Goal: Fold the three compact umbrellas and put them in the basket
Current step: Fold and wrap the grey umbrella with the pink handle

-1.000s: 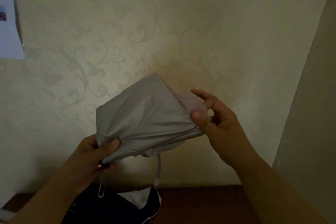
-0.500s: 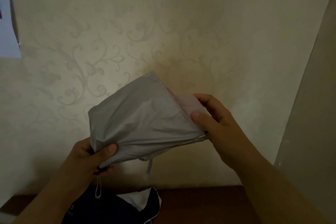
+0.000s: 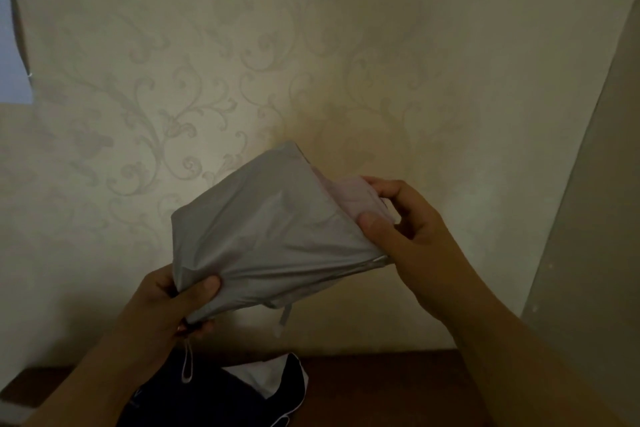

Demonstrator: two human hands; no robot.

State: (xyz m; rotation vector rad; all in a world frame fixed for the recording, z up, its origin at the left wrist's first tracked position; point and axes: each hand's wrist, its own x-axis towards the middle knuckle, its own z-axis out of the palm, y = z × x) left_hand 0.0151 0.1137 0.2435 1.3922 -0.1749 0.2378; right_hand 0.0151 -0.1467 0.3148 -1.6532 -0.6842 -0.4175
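A grey compact umbrella (image 3: 273,236) is held up in front of the wall, its canopy collapsed and loose, with a pale pink inner side showing at the right end. My left hand (image 3: 173,305) grips the lower left end near the handle, where a white wrist loop (image 3: 187,366) hangs down. My right hand (image 3: 408,232) pinches the canopy folds at the right end between thumb and fingers. A closing strap (image 3: 283,317) dangles under the canopy. A dark navy umbrella (image 3: 225,395) with white trim lies below on the brown surface. No basket is in view.
A patterned cream wall (image 3: 311,62) fills the background. A brown wooden surface (image 3: 381,388) runs along the bottom. A plain wall panel (image 3: 595,218) stands at the right, and a pale sheet (image 3: 10,45) hangs at the far left.
The umbrella has tilted slightly and shifted a little left. My right fingers have curled closer round the canopy folds, and the dangling strap has swung.
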